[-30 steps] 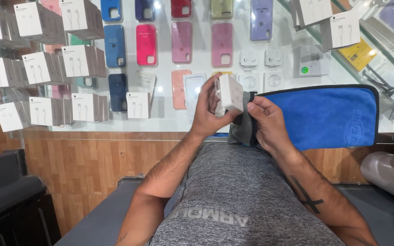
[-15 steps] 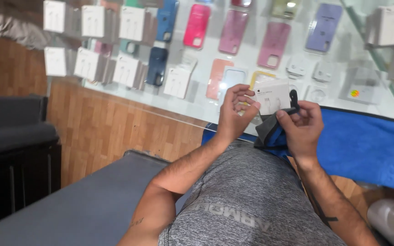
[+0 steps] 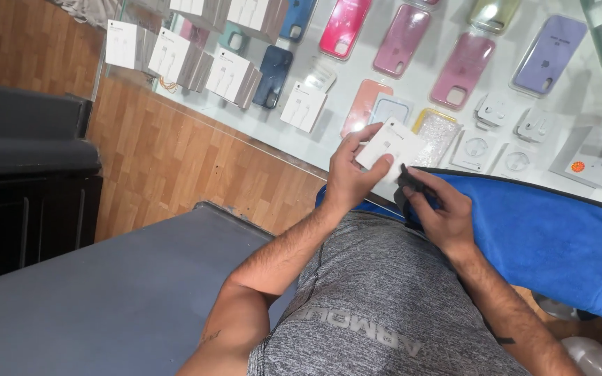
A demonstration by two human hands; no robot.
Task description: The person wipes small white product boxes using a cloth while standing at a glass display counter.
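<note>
Fingers [image 3: 357,139] of the left hand [image 3: 348,179]: curled round a small white box [image 3: 393,147], thumb pressed on its near face; box held above the glass counter [image 3: 593,97], at the far edge of the blue towel [image 3: 552,237]. Right hand [image 3: 440,212]: fingertips pinching a small dark object [image 3: 410,179], touching the box's near right corner; its kind cannot be told. Beyond, under the glass: coloured phone cases [image 3: 402,49]; far left, white boxed accessories [image 3: 228,75]. Near left: grey seat [image 3: 106,306].
</note>
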